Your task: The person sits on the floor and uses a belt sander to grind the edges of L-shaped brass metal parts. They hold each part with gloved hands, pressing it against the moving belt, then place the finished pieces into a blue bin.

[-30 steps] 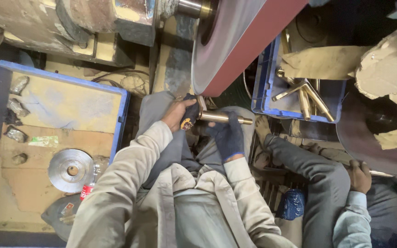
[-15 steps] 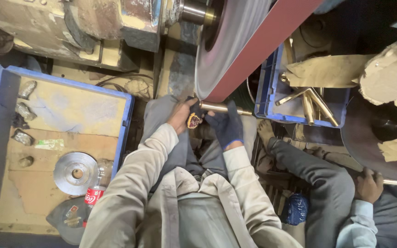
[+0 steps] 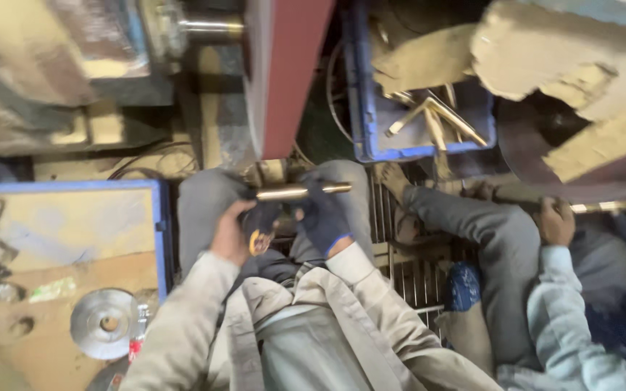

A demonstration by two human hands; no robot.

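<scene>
We grasp a brass rod [image 3: 302, 191] with both hands, left hand [image 3: 232, 232] bare, right hand [image 3: 322, 216] gloved, fingers clenched around it. The red belt [image 3: 288, 72] runs just above; a blue crate [image 3: 371, 108] of brass parts sits nearby.

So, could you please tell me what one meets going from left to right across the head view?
Blue tray → metal disc → left hand → brass rod → right hand → blue crate → co-worker's hand.
</scene>
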